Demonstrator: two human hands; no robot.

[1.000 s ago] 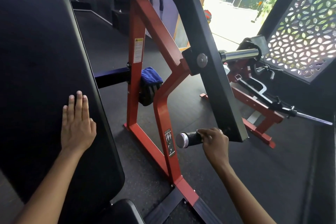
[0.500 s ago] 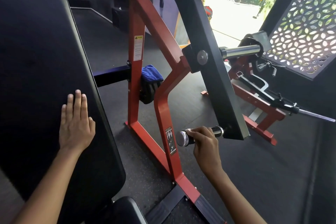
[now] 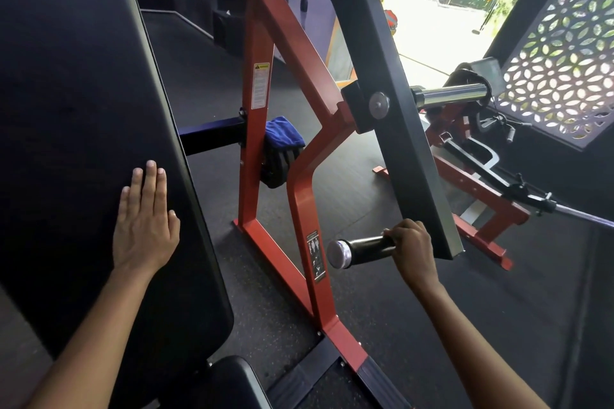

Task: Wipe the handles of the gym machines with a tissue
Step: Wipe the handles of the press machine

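A black handle (image 3: pixel 363 249) with a chrome end cap sticks out from the lower end of the machine's black lever arm (image 3: pixel 405 143). My right hand (image 3: pixel 412 247) is wrapped around the handle's inner end, next to the lever arm. No tissue shows in that fist; the fingers hide whatever is inside. My left hand (image 3: pixel 144 221) lies flat with fingers together on the big black back pad (image 3: pixel 83 143) at the left, holding nothing.
The red machine frame (image 3: pixel 259 116) stands between the pad and the handle, with a blue cloth (image 3: pixel 282 134) over stacked black plates. A chrome weight peg (image 3: pixel 455 95) juts right. Another red bench with a barbell (image 3: pixel 531 199) sits at the right. Dark rubber floor lies below.
My right hand slid out toward the chrome cap half a second ago and has since slid back along the handle toward the lever arm. My left hand stayed flat on the pad.
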